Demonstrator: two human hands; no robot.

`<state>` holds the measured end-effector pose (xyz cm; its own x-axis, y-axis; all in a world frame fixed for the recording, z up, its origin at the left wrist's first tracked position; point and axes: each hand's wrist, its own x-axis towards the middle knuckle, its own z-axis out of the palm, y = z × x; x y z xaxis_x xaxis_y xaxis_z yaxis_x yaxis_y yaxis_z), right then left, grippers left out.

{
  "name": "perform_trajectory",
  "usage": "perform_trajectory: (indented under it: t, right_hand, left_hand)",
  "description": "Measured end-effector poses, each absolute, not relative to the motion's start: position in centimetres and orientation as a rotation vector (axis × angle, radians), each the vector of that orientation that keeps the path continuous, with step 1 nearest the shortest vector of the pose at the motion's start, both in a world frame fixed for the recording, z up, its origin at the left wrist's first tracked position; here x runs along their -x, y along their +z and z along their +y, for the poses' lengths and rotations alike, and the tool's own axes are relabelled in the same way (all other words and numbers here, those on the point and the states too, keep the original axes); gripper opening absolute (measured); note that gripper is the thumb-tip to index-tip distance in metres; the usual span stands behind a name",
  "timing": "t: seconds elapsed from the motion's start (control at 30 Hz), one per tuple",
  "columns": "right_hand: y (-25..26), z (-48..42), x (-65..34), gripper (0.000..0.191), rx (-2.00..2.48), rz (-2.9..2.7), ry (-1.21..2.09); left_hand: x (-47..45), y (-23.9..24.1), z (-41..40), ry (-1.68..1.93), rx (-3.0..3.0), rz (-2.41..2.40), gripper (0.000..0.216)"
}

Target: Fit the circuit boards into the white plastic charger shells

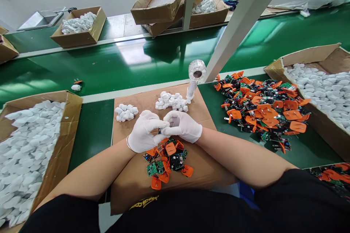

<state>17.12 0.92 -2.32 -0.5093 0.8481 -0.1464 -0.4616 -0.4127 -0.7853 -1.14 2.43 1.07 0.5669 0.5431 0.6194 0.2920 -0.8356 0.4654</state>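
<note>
White gloves cover both of my hands, which meet above the cardboard sheet (203, 174). My left hand (143, 133) is closed in a pinch, fingertips touching those of my right hand (187, 127), also closed. Whatever lies between the fingers is hidden or blends with the gloves. Directly below them is a small heap of green circuit boards with orange plug plates (171, 149). Beyond my hands lie two groups of small white pieces, one at the left (126, 113) and one at the right (172, 101). A clear plastic round-headed object (197, 71) stands behind the right group.
Cardboard boxes of white parts flank me, left (73, 116) and right (306, 58). A large pile of orange-plated circuit boards (268, 105) covers the right side. Behind runs a green conveyor belt (109, 65); a slanted metal post (235, 25) rises beside the cardboard.
</note>
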Motion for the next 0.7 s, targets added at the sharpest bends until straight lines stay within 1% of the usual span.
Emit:
perform_trajectory:
  t: [0.13,0.23,0.4,0.53,0.7]
  right_hand:
    - [-2.3,0.8,-17.3,0.048,0.65,-0.94,2.043]
    - [-2.4,0.9,-17.3,0.044,0.664,-0.972,2.016]
    - [-2.2,1.4,-17.5,0.041,0.589,-0.891,2.077]
    - [-2.0,1.6,-17.8,0.042,0.502,-0.891,2.172]
    - [-2.2,1.4,-17.7,0.035,0.603,-0.977,2.114]
  left_hand:
    - [1.1,0.9,2.4,1.126,-2.5,0.682,0.02]
    - [1.1,0.4,2.5,1.1,-2.484,0.72,0.022]
    - [1.6,-0.1,3.0,0.994,-2.412,0.829,0.036]
    - [1.7,-0.1,3.2,0.988,-2.445,0.778,0.034]
    - [1.6,-0.2,3.0,0.973,-2.491,0.761,0.035]
